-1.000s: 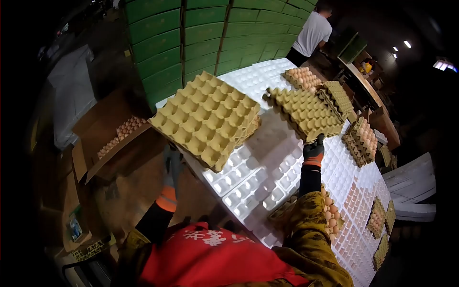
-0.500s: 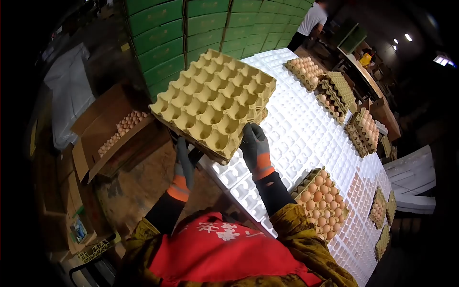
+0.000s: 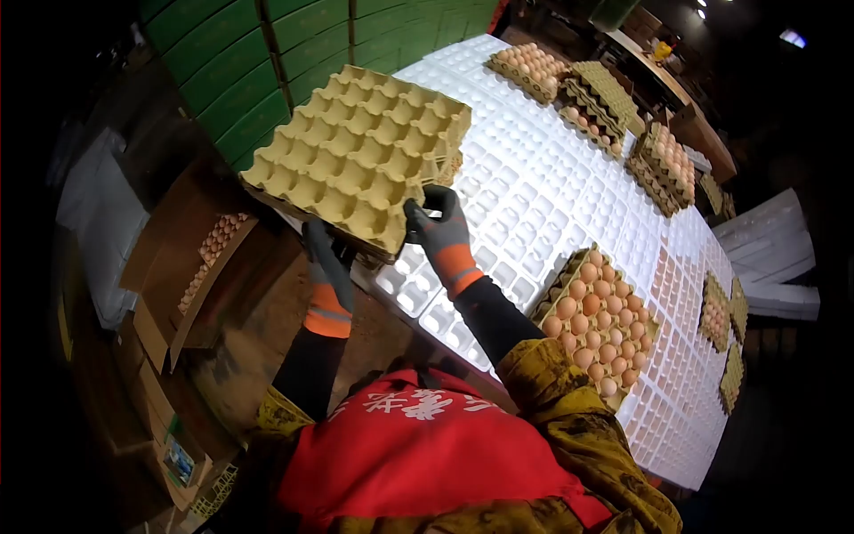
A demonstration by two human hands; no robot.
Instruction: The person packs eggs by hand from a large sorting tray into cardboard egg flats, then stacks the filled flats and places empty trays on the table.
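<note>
A stack of empty pulp egg trays (image 3: 360, 147) is in front of me at the table's near left corner. The top tray's bare cups face up. My right hand (image 3: 439, 233), in a grey and orange glove, has thumb and fingers closed at the stack's near right corner. Against the near edge, my left hand (image 3: 327, 271) points upward with its fingers stretched out; its fingertips are partly hidden under the rim. Right of my right arm, a tray of brown eggs (image 3: 600, 322) lies on the white table surface (image 3: 507, 214).
Farther along the table are more egg trays (image 3: 663, 169) and stacked trays (image 3: 600, 93). Green boxes (image 3: 222, 80) form a wall at the back left. An opened cardboard box (image 3: 169, 240) holding eggs (image 3: 213, 254) stands low on my left. White panels (image 3: 769, 254) are beyond the right edge.
The view has tilted down and turned slightly, so the table and trays appear higher. My right hand's fingers have shifted at the tray corner. The person at the back has left view.
</note>
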